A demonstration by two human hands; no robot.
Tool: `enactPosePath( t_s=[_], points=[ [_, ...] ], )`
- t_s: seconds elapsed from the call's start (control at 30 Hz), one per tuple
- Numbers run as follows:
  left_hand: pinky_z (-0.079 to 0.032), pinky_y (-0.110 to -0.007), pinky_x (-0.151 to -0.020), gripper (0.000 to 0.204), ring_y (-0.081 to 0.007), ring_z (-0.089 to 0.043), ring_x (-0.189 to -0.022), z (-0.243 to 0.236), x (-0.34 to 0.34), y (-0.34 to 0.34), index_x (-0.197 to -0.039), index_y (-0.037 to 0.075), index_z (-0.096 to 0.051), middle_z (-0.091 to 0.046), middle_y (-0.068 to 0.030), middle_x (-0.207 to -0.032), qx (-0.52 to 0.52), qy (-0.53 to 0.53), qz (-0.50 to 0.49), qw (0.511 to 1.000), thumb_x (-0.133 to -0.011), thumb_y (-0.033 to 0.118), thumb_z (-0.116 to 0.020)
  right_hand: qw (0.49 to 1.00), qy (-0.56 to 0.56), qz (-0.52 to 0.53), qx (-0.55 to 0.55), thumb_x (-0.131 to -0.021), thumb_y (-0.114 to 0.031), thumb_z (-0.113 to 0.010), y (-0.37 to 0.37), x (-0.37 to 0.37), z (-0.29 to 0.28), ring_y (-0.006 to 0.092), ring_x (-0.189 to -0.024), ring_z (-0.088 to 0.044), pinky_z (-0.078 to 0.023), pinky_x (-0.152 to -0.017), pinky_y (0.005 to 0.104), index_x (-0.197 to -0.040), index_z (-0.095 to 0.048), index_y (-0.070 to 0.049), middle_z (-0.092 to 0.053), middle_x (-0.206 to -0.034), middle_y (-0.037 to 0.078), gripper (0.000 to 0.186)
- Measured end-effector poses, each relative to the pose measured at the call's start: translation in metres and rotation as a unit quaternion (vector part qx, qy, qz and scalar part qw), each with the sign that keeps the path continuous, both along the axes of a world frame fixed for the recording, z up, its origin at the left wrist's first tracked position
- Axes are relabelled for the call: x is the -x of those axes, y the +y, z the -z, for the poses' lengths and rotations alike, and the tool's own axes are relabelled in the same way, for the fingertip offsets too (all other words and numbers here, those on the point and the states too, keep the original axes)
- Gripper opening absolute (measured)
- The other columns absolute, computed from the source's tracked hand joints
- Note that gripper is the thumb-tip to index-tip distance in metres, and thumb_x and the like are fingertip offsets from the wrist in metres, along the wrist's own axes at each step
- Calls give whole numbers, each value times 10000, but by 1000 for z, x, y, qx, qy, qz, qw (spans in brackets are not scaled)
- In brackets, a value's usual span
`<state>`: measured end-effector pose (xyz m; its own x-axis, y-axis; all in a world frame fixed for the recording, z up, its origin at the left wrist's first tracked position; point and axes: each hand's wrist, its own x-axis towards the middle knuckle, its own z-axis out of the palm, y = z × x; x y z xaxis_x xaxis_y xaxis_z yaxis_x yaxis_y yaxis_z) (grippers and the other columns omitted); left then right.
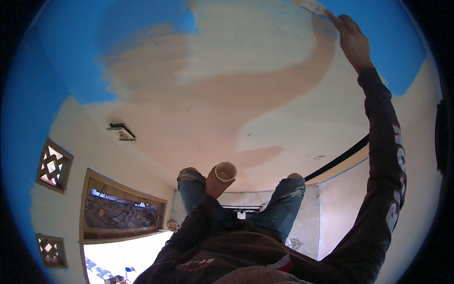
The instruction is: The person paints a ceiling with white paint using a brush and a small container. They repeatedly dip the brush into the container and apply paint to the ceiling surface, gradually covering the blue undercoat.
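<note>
My right arm stretches up to the top right. That right hand (353, 41) is closed around a paintbrush (312, 6), whose pale, paint-smeared end lies against the large surface (279, 52) and is partly cut off by the picture's edge. Cream paint covers much of this surface, with blue areas (146, 16) at its far side and corners. Low in the middle, between my knees, my left hand (215, 186) grips a whitish cup (225, 164). Some pale content shows inside the cup. The fingers behind it are partly hidden.
A small dark-and-white fixture (122, 131) sits on the surface at left. Lattice vents (55, 165) and a framed grille window (124, 210) open in the left wall, above a bright opening (124, 251). My knees in torn jeans (283, 203) show below. A dark strip (338, 161) runs at right.
</note>
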<state>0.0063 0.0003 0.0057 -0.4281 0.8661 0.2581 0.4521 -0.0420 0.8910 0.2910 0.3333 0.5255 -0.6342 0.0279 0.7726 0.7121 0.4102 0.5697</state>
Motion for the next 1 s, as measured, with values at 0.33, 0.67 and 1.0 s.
enactPosePath(
  t_s=[0.33, 0.67, 1.0],
  points=[
    [-553, -453, -968, 798, -341, -668, -1146, -6, -4, 5, -1320, 27, -575, -679, -180, -1231, -1, 12, 29, 999, -693, 346, -951, 996, 69, 44, -35, -946, -5, -599, -3, -76, 1, 276, -992, -709, -623, -797, 370, -1489, -529, -330, -656, -1250, 75, 636],
    [-561, -439, -965, 744, -327, -677, -1143, -7, 0, 6, -1303, 30, -582, -685, -176, -1223, 29, -28, 23, 999, -716, 312, -941, 976, -16, -219, -3, -940, -53, -559, -75, 166, -27, 308, -960, -671, -594, -808, 403, -1424, -603, -136, -641, -1116, 147, 493],
    [-569, -432, -948, 744, -327, -687, -1128, -17, 1, -5, -1300, 24, -579, -687, -180, -1216, 23, 2, -15, 1000, -715, 305, -944, 984, -30, -177, 12, -920, -87, -591, -62, 215, -23, 315, -964, -660, -592, -795, 408, -1352, -628, -61, -640, -1103, 159, 435]
  ],
)
